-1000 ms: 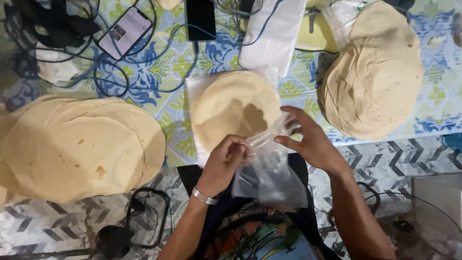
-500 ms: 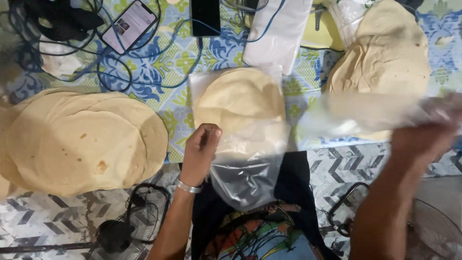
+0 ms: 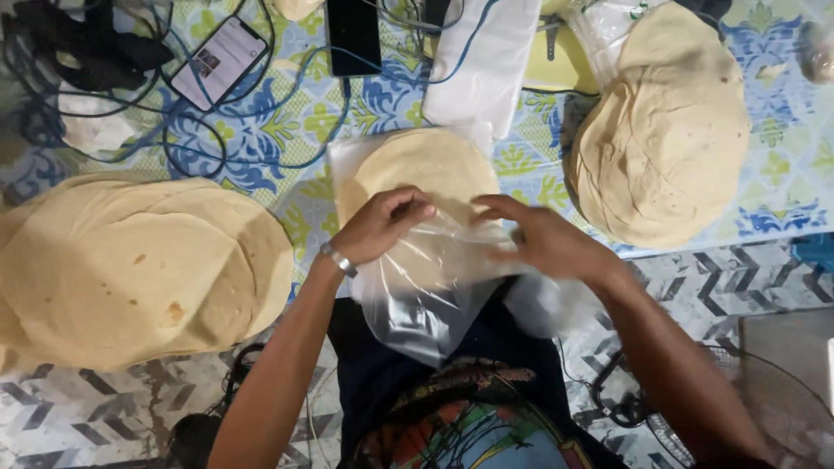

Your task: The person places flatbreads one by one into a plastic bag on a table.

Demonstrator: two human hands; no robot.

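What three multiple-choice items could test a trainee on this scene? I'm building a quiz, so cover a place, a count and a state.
1. Where does the biggest stack of flatbreads lie?
A. At the left of the table
B. On the floor
C. Under the phones

2. How many phones lie at the top of the table?
A. One
B. Two
C. Four

3. What are the left hand and right hand doing?
A. Resting flat, empty
B. Both gripping a clear plastic bag
C. Holding a cable

Answers:
1. A, the widest stack fills the table's left side.
2. B, a lit phone and a dark phone lie among the cables.
3. B, the fingers of both hands pinch the bag over the middle flatbread.
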